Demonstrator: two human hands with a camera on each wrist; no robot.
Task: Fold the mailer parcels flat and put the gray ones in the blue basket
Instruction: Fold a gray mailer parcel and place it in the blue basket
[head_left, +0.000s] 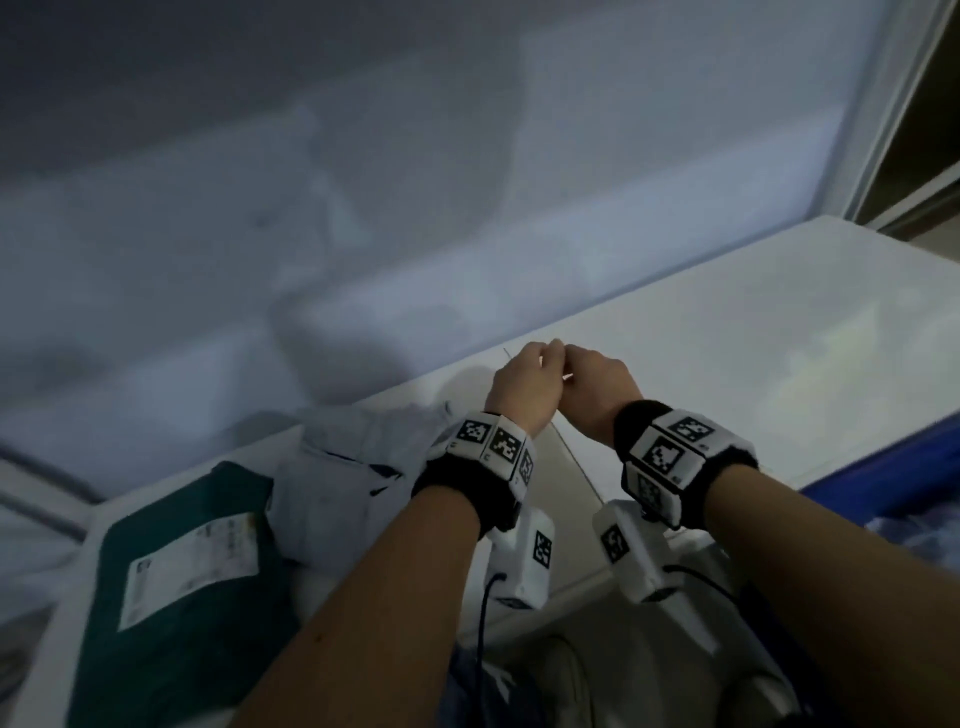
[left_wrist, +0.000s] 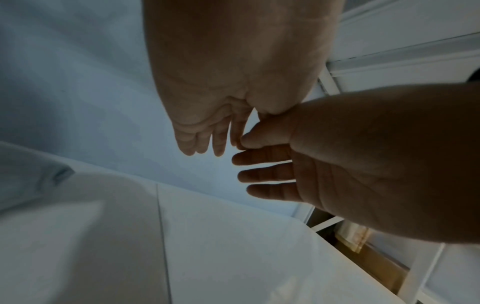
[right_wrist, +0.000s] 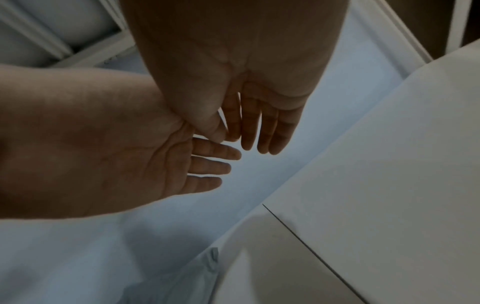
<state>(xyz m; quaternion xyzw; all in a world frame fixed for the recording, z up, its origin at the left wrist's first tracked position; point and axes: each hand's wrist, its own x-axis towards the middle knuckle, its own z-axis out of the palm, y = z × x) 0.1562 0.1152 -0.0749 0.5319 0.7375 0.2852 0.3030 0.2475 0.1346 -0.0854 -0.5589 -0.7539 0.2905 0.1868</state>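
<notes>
My left hand (head_left: 524, 379) and right hand (head_left: 597, 379) are raised side by side over the far edge of the white table (head_left: 753, 338), touching near the thumbs. The wrist views show the fingers of the left hand (left_wrist: 205, 139) and of the right hand (right_wrist: 262, 131) straight and holding nothing. A crumpled gray mailer (head_left: 353, 467) lies on the table left of my left wrist; its edge also appears as the gray mailer (right_wrist: 182, 283). A dark green mailer (head_left: 182, 571) with a white label lies in front of it. The blue basket (head_left: 893, 483) shows at the right edge.
A seam (head_left: 576, 462) crosses the tabletop under my wrists. A pale wall (head_left: 467, 182) stands right behind the table, with a doorway frame (head_left: 893, 130) at the far right. Light material (head_left: 919, 540) lies in the basket.
</notes>
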